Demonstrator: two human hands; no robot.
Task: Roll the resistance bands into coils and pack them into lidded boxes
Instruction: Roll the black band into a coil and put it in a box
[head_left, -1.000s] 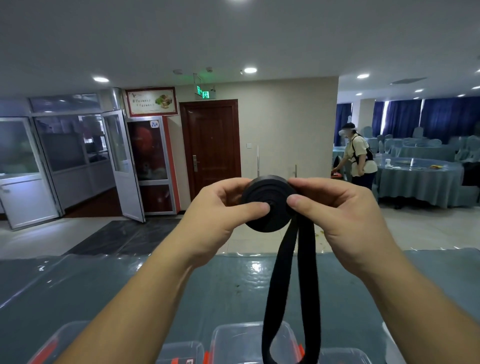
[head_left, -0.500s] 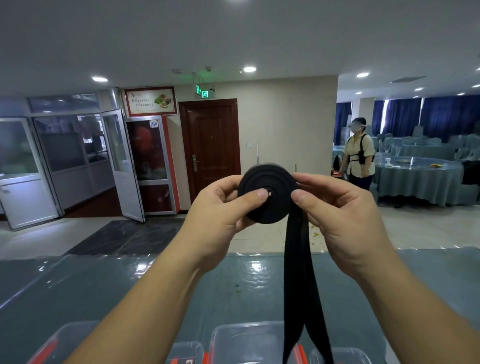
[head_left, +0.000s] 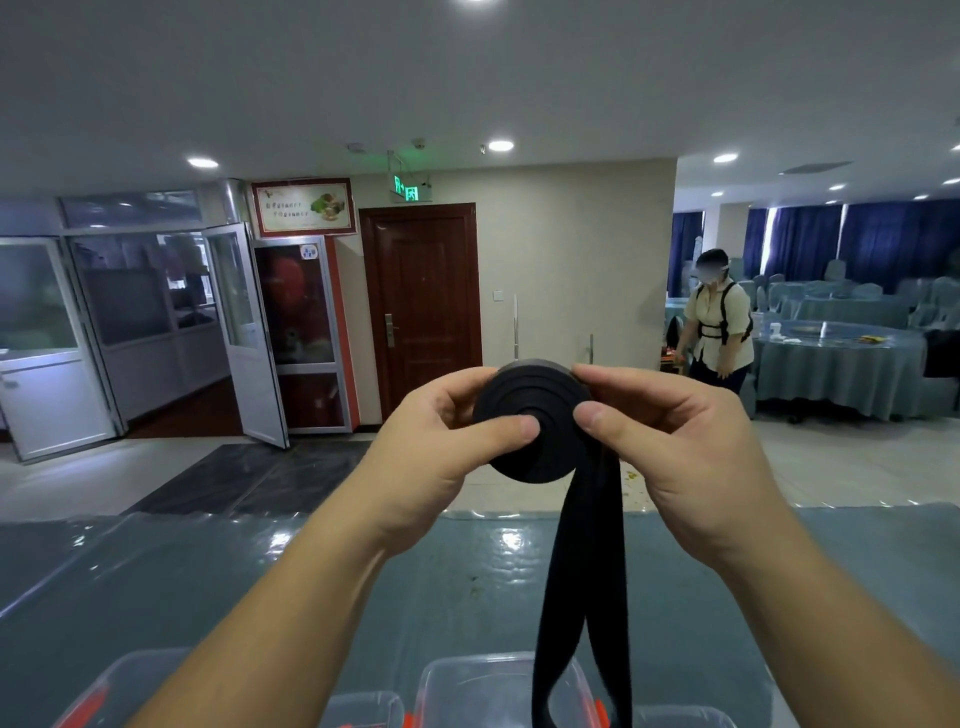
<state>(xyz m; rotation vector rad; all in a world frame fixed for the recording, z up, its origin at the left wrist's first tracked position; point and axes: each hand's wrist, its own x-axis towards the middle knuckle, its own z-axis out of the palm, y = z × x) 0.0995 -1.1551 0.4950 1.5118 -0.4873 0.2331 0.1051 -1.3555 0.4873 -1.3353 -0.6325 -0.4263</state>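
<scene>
Item logged from my remote station, single head view. Left hand (head_left: 441, 457): raised at chest height in front of the camera, fingers curled behind the black resistance band (head_left: 535, 421), thumb pressed across the face of its coiled part near the centre; I recorded it as gripping the coil. Right hand (head_left: 680, 447): opposite the left, fingers curled over the coil's top right edge, thumb tip on the coil's right face, likewise pinching it. Coil: a flat, tight black disc with visible spiral layers, held upright between both hands, clear of the table. Unrolled remainder: two black strands hung from the coil's lower right, dropping straight down and out of the bottom of the view, in front of the boxes. Table (head_left: 156, 587): grey-blue cloth under a glossy clear cover, directly below the hands. Clear plastic boxes (head_left: 483, 680): several along the bottom edge of the view, with orange-red clips; I could not tell their contents. Beyond: a dark brown door (head_left: 423, 306), a glass partition with an open door at left, and a person (head_left: 719, 322) standing beside a round covered table at right, well apart from the hands.
</scene>
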